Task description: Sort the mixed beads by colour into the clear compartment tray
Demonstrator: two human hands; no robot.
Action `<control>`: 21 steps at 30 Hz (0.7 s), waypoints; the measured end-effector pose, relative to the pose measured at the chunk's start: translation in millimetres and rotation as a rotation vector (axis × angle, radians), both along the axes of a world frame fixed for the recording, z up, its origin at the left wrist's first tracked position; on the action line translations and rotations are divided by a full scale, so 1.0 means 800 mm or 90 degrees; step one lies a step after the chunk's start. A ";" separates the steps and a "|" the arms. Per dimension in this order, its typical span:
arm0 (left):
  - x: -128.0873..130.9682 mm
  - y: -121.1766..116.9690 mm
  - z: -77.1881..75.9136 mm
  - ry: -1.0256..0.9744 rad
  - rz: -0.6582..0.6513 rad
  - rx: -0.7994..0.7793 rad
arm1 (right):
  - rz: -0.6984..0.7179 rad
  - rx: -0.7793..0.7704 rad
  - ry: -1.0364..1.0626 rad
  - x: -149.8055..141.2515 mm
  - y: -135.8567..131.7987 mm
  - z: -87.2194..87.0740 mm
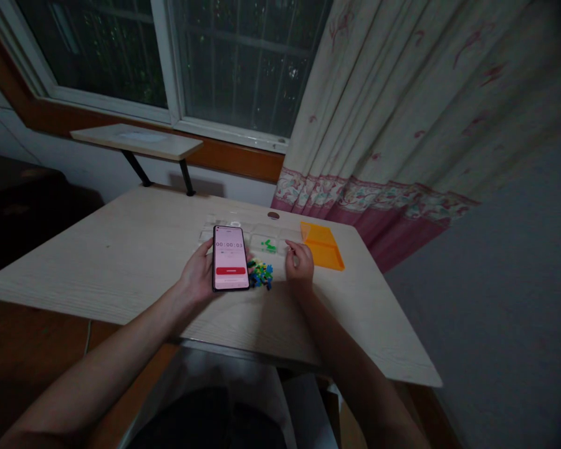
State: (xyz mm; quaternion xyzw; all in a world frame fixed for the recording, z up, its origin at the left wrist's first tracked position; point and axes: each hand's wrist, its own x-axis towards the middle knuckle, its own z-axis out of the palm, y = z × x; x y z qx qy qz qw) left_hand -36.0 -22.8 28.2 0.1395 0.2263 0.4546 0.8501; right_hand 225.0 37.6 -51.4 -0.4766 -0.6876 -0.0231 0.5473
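Observation:
In my left hand (199,272) is a smartphone (230,259), upright with its lit screen facing me and showing a timer at 00:00:03. Just right of the phone lies a pile of small coloured plastic pieces (262,274), blue, green, yellow and dark; the phone partly hides it. My right hand (300,260) is curled closed at the right of the pile, and whether anything sits between its fingers is hidden. Beyond the pile, green pieces (268,246) lie in a compartment of a clear plastic box (258,231). An orange tray (325,245) stands right beyond my right hand.
The light wooden table (135,249) carries a small raised shelf (140,140) on black legs at the back left. A round dark grommet (273,216) is set near the back edge. Behind are a window (243,62) and a patterned curtain (378,125).

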 end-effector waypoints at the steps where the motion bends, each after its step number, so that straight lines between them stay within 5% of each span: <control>1: -0.002 -0.006 0.003 -0.009 0.001 0.013 | 0.001 0.002 0.001 0.001 0.001 -0.001; 6: -0.019 -0.035 0.008 -0.072 0.032 0.075 | 0.008 0.008 0.005 0.004 0.002 -0.005; 11: -0.063 -0.069 0.010 -0.101 0.160 0.107 | 0.022 0.009 0.019 0.004 -0.001 -0.004; 21: -0.154 -0.175 0.033 -0.014 0.345 0.101 | -0.003 -0.046 0.004 0.012 -0.009 0.007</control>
